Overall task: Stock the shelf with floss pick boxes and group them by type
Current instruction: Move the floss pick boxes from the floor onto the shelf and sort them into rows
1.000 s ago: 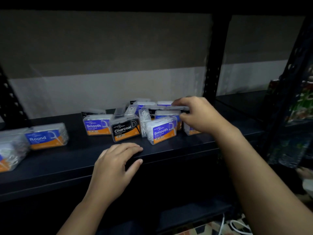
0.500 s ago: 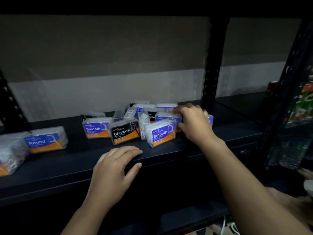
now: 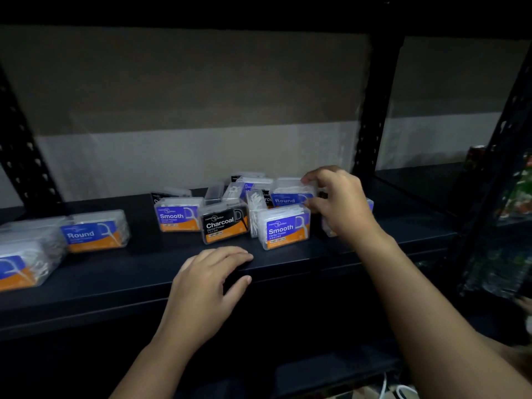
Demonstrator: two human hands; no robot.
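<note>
The right hand [image 3: 342, 205] pinches a Round box [image 3: 290, 194] at the back of the pile of floss boxes. The left hand [image 3: 207, 286] lies flat and open on the shelf [image 3: 129, 272] edge, in front of the Charcoal box [image 3: 224, 223]. Two more Round boxes [image 3: 92, 231] sit far left of the Charcoal box.

On the dark shelf [image 3: 115, 272], clear floss pick boxes cluster mid-frame: two Smooth boxes [image 3: 178, 216] [image 3: 285, 227] flank an upright Charcoal box [image 3: 224, 224], a Round box [image 3: 288, 194] behind; another Round box [image 3: 95, 231] lies left.
</note>
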